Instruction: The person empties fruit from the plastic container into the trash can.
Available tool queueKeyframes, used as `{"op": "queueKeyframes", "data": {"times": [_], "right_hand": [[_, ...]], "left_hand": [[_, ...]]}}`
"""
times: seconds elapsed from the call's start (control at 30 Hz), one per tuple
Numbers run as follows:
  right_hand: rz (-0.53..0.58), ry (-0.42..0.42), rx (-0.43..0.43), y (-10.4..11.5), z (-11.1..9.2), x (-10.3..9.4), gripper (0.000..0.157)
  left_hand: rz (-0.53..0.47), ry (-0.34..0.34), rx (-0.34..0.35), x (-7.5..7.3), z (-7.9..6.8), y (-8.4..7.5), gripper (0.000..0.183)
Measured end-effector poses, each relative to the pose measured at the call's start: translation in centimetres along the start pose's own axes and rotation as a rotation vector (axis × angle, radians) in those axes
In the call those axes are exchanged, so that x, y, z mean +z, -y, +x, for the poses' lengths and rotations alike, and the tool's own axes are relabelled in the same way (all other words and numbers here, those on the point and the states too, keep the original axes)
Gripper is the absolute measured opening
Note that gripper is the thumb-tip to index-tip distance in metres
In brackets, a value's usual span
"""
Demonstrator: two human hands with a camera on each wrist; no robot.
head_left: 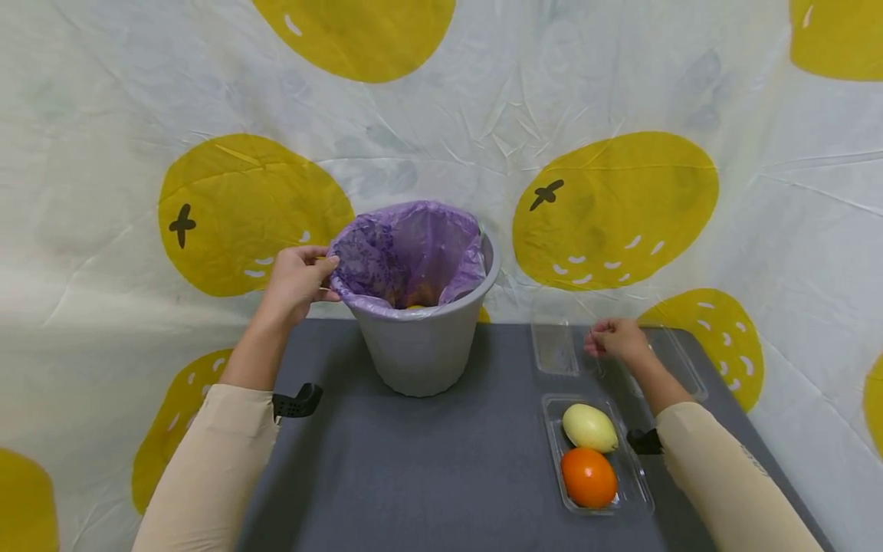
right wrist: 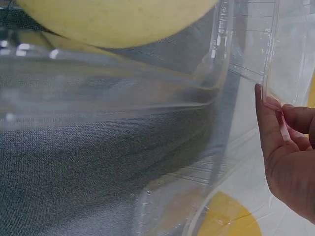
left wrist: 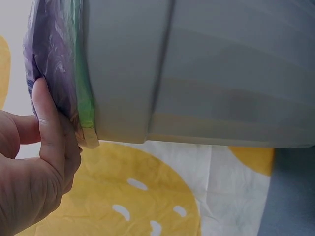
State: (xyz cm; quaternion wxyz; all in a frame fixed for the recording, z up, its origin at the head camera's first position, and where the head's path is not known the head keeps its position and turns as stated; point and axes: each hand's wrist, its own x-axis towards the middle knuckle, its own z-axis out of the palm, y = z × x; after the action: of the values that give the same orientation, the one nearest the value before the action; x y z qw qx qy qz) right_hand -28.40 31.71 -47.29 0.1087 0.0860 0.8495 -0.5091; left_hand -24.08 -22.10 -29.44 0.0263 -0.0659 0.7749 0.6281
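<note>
A grey bin [head_left: 424, 356] stands upright, lined with a purple plastic bag [head_left: 441, 238] folded over its rim. At the bin's left rim my left hand [head_left: 295, 282] pinches the bag's edge between thumb and fingers. In the left wrist view the left hand [left wrist: 42, 152] is on the purple bag beside a green strip. My right hand [head_left: 617, 341] is over the far right of the table, and in the right wrist view the right hand [right wrist: 290, 152] pinches the corner of a clear plastic container [right wrist: 248, 39]. Something orange and yellow shows inside the bin.
A clear tray [head_left: 552, 460] with a pale yellow lemon [head_left: 589, 428] and an orange [head_left: 589, 478] lies at the near right. Another clear container [head_left: 679, 360] lies by the table's right edge. Behind the grey table [head_left: 414, 468] hangs a curtain [head_left: 441, 115] with yellow fruit prints.
</note>
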Motion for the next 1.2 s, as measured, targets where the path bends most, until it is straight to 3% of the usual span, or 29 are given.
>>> {"op": "queueKeyframes", "data": {"times": [0.53, 0.83, 1.2], "right_hand": [[0.01, 0.08, 0.077, -0.8, -0.3, 0.1, 0.04], [-0.228, 0.049, -0.007, -1.2, -0.8, -0.3, 0.046], [-0.19, 0.129, -0.032, -0.4, -3.4, -1.6, 0.068]], "left_hand": [[-0.004, 0.0, 0.016, 0.0, -0.1, 0.1, 0.056], [0.008, -0.003, 0.008, 0.0, 0.1, 0.1, 0.058], [0.001, -0.011, 0.011, 0.0, 0.1, 0.1, 0.057]]}}
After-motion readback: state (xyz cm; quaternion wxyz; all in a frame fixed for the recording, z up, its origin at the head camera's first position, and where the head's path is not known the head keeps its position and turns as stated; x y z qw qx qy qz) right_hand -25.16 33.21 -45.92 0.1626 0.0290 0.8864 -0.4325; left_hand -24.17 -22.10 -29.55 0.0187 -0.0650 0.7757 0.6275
